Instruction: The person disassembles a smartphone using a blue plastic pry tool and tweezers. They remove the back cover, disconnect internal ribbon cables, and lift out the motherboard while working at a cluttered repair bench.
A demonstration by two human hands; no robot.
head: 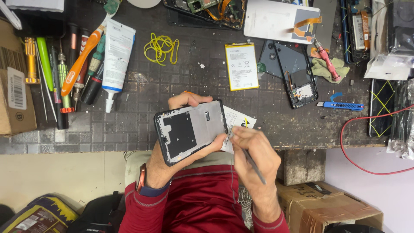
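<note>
My left hand (172, 162) grips an opened phone frame (191, 130), dark-rimmed with a grey metal inner plate and a black patch, held tilted over the bench edge. My right hand (254, 157) holds thin metal tweezers (252, 166) whose tip touches the frame's right edge near a white sticker sheet (239, 121) lying under it. Both hands work close together above my red shirt.
On the dark bench (142, 86) lie a yellow-edged battery (242, 66), a second black phone frame (296, 77), yellow rubber bands (161, 47), a white glue tube (115, 56), screwdrivers and an orange toothbrush (82, 56), a blue cutter (343, 105), a red wire (345, 138). Cardboard boxes stand left and lower right.
</note>
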